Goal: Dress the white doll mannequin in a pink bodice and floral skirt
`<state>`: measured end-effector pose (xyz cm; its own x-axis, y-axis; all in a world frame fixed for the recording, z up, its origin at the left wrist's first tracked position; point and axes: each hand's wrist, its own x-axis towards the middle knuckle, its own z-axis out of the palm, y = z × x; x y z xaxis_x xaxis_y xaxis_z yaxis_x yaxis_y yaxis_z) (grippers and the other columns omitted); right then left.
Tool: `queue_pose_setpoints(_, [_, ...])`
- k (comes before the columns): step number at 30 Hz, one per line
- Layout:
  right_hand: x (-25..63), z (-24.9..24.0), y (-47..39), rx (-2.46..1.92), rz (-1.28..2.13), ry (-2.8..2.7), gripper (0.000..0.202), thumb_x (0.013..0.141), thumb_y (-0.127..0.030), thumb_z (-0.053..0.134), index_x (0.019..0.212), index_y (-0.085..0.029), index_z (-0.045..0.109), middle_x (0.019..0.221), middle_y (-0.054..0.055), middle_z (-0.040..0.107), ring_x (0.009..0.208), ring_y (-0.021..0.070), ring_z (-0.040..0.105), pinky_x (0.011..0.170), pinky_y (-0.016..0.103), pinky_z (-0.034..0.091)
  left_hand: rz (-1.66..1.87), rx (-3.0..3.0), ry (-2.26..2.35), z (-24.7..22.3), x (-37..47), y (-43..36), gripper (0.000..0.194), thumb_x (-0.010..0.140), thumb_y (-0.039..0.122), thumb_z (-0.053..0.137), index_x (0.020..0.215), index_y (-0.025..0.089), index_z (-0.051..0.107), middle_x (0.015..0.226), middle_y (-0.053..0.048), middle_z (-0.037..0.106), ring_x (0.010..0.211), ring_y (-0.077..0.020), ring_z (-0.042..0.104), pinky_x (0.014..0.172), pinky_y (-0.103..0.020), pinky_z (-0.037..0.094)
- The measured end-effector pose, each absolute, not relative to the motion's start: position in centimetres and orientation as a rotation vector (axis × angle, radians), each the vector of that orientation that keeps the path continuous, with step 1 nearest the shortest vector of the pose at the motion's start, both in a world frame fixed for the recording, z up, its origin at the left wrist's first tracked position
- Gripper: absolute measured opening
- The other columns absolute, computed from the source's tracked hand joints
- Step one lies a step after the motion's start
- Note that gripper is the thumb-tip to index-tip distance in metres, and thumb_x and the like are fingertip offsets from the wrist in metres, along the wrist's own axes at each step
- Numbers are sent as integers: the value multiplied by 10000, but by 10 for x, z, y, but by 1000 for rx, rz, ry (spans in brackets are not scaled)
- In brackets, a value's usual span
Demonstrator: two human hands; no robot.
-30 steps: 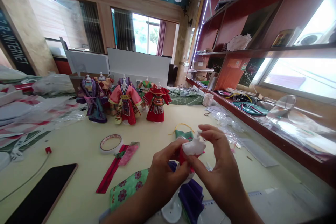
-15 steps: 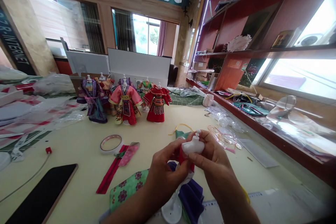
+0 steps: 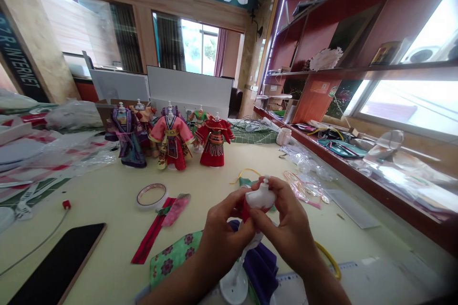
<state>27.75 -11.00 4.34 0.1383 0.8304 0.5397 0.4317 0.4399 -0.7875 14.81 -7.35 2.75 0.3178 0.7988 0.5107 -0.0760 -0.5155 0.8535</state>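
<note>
A small white doll mannequin (image 3: 262, 197) on a round white stand is between my two hands, near the front of the table. Red cloth (image 3: 246, 210) wraps its chest, just below the bare white shoulders. My left hand (image 3: 229, 221) is closed, pinching the red cloth at the mannequin's left side as I see it. Behind the shoulder and at the front of the cloth, the fingers and thumb of my right hand (image 3: 286, 219) close on the same piece. Purple cloth (image 3: 263, 267) and green flowered cloth (image 3: 175, 255) lie around the stand.
Several dressed mannequins stand at the back, among them one in a pink robe (image 3: 171, 138) and one in a red dress (image 3: 214, 140). A tape roll (image 3: 152, 195), red fabric strip (image 3: 153, 238) and phone (image 3: 60, 267) lie left. A ruler (image 3: 315, 274) lies right.
The mannequin's top has shifted slightly left and tilted. My right hand has moved a little left with it, and a yellow ring beside my right wrist shows more now.
</note>
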Motion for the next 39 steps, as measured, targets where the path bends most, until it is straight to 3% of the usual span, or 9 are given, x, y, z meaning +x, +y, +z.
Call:
queue_pose_setpoints(7, [279,34,-108,-1165,319,-1528,484,800,-180,602,1233,-285,412,1205,65,528,1099,237,540,957,434,444,1414,1811,649,25,150,-71,378,745,76,571,1108,174,596,1055,-48,701,820,-137,681,731,-227,565])
queue_pose_setpoints(14, [282,49,-115,-1073,582,-1586,479,834,-174,546,1276,-264,384,1300,88,486,1204,252,472,1016,451,400,1423,1801,697,26,147,-71,380,712,97,630,1082,180,603,1031,-37,712,787,-141,677,702,-233,566])
queue_pose_setpoints(21, [278,41,-108,-1109,441,-1570,454,815,-163,591,1220,-266,412,1189,70,542,1101,229,539,951,414,456,1432,1825,683,23,148,-73,399,731,52,567,1107,184,588,1101,-41,689,856,-146,676,738,-231,563])
queue_pose_setpoints(31, [282,45,-113,-1077,493,-1627,489,822,-154,579,1257,-266,386,1259,88,505,1157,251,506,975,438,438,1464,1882,716,21,147,-73,389,725,86,601,1103,175,578,1022,-44,705,782,-143,676,724,-250,568])
queue_pose_setpoints(39, [281,39,-107,-1070,380,-1615,483,826,-170,600,1254,-276,403,1198,72,544,1113,239,527,938,411,457,1467,1880,720,20,146,-74,381,733,77,568,1099,183,585,1049,-44,700,812,-151,678,733,-258,568])
